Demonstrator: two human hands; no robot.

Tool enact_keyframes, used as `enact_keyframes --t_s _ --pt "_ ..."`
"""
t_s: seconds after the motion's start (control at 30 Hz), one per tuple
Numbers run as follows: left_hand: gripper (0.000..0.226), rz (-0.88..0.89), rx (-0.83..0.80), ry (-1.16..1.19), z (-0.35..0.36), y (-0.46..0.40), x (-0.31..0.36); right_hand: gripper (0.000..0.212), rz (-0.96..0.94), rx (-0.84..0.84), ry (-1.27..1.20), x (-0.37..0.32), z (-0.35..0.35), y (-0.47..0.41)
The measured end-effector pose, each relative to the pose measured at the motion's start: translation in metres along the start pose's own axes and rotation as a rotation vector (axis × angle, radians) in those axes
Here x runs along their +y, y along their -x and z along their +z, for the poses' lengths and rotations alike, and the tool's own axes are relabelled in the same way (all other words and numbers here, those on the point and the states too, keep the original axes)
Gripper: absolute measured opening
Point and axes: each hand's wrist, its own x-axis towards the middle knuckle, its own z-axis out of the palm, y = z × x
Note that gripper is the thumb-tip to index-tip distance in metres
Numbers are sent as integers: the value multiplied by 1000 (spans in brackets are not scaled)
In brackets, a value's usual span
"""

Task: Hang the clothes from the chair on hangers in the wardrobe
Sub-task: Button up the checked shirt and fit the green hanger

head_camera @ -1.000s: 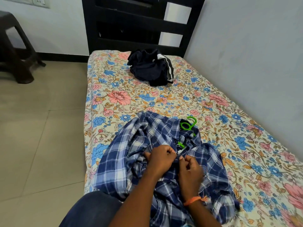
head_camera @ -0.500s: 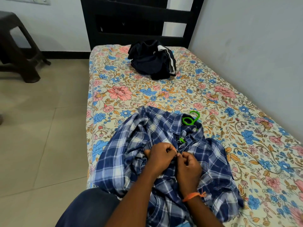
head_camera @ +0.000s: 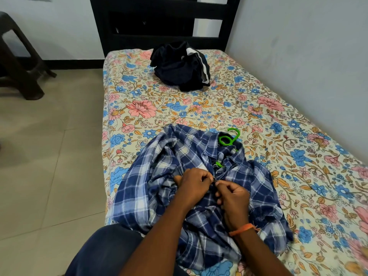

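Little has changed: you're still buttoning the plaid shirt at the bed's near edge.
Left hand and right hand both stay pinched on its placket; green hanger already inside, dark clothes wait by the headboard.

plaid shirt on green hanger, both hands pinching placket

Green hanger — I see only its hook; the rest sits under the plaid shirt. Stool — cut off at the left edge.
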Motion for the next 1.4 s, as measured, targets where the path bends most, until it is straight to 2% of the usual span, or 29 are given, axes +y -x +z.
enact_keyframes --t_s 0.17,0.33,0.53,0.7,0.83,1.0,1.2,1.33,1.4 --pt "27 30 10 -60 -1 1 1 6 28 -12 -22 0 1 -3" --pt "27 20 -16 53 -2 4 5 7 -67 -1 14 4 5 2" --pt "29 39 19 -29 -3 5 7 20 -35 -42 -51 2 1 4" --pt "34 132 69 -282 0 7 14 20 -35 -49 -16 2 1 5" --pt "25 70 94 -236 0 4 17 10 5 -14 -8 -2 3 5" --pt "27 41 87 -189 2 3 18 6 41 20 -26 -11 4 1" --pt "22 51 68 -189 2 6 17 18 1 70 95 -8 11 1" --pt "21 -33 62 -61 3 5 17 21 76 -13 50 -9 8 0" --pt "23 -38 49 -123 1 4 17 20 60 -63 129 -12 3 -2"
